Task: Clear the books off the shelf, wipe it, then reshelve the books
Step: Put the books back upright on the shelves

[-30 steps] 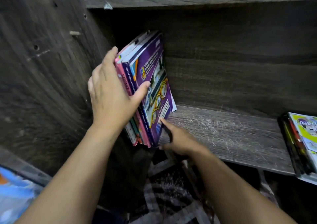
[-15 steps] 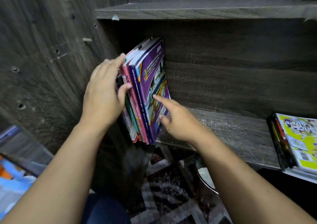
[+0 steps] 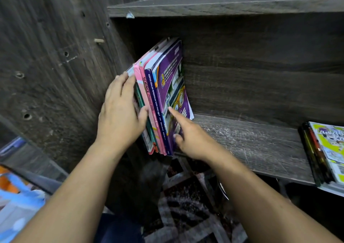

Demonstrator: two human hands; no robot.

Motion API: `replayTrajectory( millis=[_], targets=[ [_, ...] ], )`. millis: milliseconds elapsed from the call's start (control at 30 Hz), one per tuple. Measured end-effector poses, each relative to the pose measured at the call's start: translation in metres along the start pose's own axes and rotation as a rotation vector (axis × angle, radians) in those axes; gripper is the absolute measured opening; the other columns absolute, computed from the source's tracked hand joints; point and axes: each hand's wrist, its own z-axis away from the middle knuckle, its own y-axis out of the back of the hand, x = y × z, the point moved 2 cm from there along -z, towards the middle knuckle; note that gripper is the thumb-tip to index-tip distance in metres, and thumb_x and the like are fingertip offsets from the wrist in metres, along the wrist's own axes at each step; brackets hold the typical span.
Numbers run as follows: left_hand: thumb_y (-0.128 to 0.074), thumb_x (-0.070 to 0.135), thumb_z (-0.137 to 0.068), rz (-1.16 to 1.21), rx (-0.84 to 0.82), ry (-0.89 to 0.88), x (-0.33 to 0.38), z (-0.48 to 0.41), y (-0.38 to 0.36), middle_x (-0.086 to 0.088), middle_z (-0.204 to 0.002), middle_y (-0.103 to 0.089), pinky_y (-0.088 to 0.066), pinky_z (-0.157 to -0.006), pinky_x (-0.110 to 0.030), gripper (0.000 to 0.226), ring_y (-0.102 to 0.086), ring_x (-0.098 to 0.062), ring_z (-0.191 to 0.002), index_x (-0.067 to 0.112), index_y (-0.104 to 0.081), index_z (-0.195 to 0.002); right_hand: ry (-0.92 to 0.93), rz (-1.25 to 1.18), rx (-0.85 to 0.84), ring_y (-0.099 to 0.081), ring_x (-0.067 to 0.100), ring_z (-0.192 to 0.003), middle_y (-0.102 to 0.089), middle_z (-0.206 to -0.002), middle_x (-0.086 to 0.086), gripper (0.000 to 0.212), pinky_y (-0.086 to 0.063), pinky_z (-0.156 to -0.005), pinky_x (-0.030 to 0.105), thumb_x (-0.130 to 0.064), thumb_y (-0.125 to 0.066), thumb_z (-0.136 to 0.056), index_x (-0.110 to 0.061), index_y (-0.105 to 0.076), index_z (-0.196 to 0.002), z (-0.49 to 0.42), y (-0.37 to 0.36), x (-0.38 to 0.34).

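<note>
A small stack of thin books (image 3: 160,97) stands upright at the left end of the dark wooden shelf (image 3: 251,146), leaning against the side panel. Pink and purple spines face me, and the outermost cover is purple. My left hand (image 3: 121,112) lies flat against the left side of the stack, thumb on the spines. My right hand (image 3: 189,136) touches the purple cover with its forefinger stretched out and the thumb near the bottom edge.
A second pile of books (image 3: 323,157) with a yellow-green cover lies flat at the shelf's right end. Another shelf board (image 3: 223,6) runs above. Below is a patterned floor (image 3: 186,205). Coloured papers (image 3: 16,201) lie at the lower left.
My right hand rose from the shelf's front edge onto the purple cover. My left hand slid down and round to the left side of the stack. The books stand more upright.
</note>
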Motion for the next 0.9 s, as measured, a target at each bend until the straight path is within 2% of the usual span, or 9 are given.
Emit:
replayTrajectory(
  millis=[167, 233, 333, 433, 533, 600, 667, 833, 900],
  targets=[
    [-0.065, 0.027, -0.086, -0.008, 0.014, -0.006, 0.003, 0.002, 0.004, -0.008, -0.154, -0.033, -0.029, -0.115, -0.042, 0.061, -0.027, -0.023, -0.144, 0.016, -0.043, -0.141, -0.008, 0.027, -0.016, -0.049, 0.020, -0.124, -0.029, -0.155, -0.002, 0.081, -0.040, -0.103, 0.031, -0.015, -0.051, -0.097, -0.050, 0.000, -0.149, -0.001, -0.002, 0.001],
    [-0.062, 0.027, -0.088, -0.015, 0.026, 0.006, 0.003, 0.001, 0.007, -0.008, -0.154, -0.035, -0.030, -0.114, -0.041, 0.054, -0.028, -0.023, -0.144, 0.017, -0.046, -0.138, -0.015, 0.026, -0.027, -0.054, 0.018, -0.110, -0.028, -0.156, -0.003, 0.081, -0.042, -0.099, 0.028, -0.015, -0.050, -0.097, -0.052, 0.001, -0.148, -0.001, -0.001, 0.000],
    [-0.060, 0.027, -0.088, -0.020, 0.025, 0.027, 0.004, 0.001, 0.007, -0.007, -0.154, -0.035, -0.029, -0.114, -0.040, 0.052, -0.028, -0.022, -0.144, 0.018, -0.046, -0.138, -0.017, 0.031, -0.039, -0.049, 0.014, -0.093, -0.026, -0.157, -0.005, 0.080, -0.039, -0.089, 0.022, -0.015, -0.049, -0.098, -0.051, 0.001, -0.149, 0.001, 0.001, -0.001],
    [-0.061, 0.030, -0.087, -0.028, 0.005, 0.022, 0.005, 0.004, 0.005, -0.009, -0.156, -0.030, -0.028, -0.116, -0.043, 0.067, -0.025, -0.023, -0.145, 0.013, -0.035, -0.146, -0.003, 0.045, -0.036, -0.052, 0.015, -0.108, -0.023, -0.158, -0.006, 0.078, -0.032, -0.092, 0.016, -0.014, -0.050, -0.097, -0.046, -0.002, -0.151, 0.003, 0.002, -0.003],
    [-0.061, 0.034, -0.084, -0.087, -0.016, -0.008, 0.005, 0.005, 0.002, -0.011, -0.155, -0.031, -0.029, -0.115, -0.047, 0.078, -0.022, -0.026, -0.146, 0.007, -0.029, -0.149, 0.078, 0.019, 0.007, -0.025, 0.007, -0.142, -0.015, -0.160, -0.010, 0.080, -0.014, -0.109, 0.014, -0.006, -0.049, -0.095, -0.038, -0.005, -0.153, 0.004, 0.003, -0.009],
    [-0.064, 0.031, -0.080, -0.103, -0.025, -0.005, 0.006, 0.003, 0.003, -0.010, -0.155, -0.032, -0.030, -0.114, -0.047, 0.078, -0.021, -0.025, -0.146, 0.007, -0.033, -0.147, 0.122, 0.009, 0.043, -0.015, 0.005, -0.145, -0.014, -0.160, -0.009, 0.080, -0.009, -0.115, 0.016, -0.002, -0.047, -0.093, -0.035, -0.007, -0.154, 0.001, 0.004, -0.012],
    [-0.067, 0.025, -0.077, -0.108, -0.020, -0.008, 0.008, 0.002, 0.007, -0.008, -0.151, -0.037, -0.033, -0.112, -0.045, 0.076, -0.027, -0.025, -0.144, 0.007, -0.038, -0.144, 0.139, 0.010, 0.062, -0.015, 0.006, -0.146, -0.016, -0.160, -0.007, 0.079, -0.013, -0.119, 0.022, -0.001, -0.046, -0.093, -0.033, -0.009, -0.154, -0.001, 0.005, -0.011],
    [-0.066, 0.019, -0.072, -0.165, 0.014, 0.004, 0.015, 0.009, 0.016, -0.008, -0.136, -0.049, -0.041, -0.098, -0.045, 0.067, -0.047, -0.028, -0.127, 0.008, -0.048, -0.135, 0.125, 0.059, 0.024, -0.014, 0.006, -0.146, -0.014, -0.160, -0.009, 0.081, -0.012, -0.115, 0.019, -0.002, -0.046, -0.094, -0.042, -0.006, -0.153, 0.000, 0.010, -0.009],
    [-0.065, 0.019, -0.073, -0.217, 0.046, -0.004, 0.017, 0.016, 0.019, -0.010, -0.125, -0.053, -0.044, -0.091, -0.046, 0.056, -0.053, -0.031, -0.116, 0.007, -0.053, -0.126, 0.112, 0.125, 0.025, -0.015, 0.009, -0.147, -0.012, -0.161, -0.009, 0.083, -0.017, -0.118, 0.028, -0.004, -0.047, -0.094, -0.044, -0.004, -0.152, 0.000, 0.012, -0.009]
  ],
)
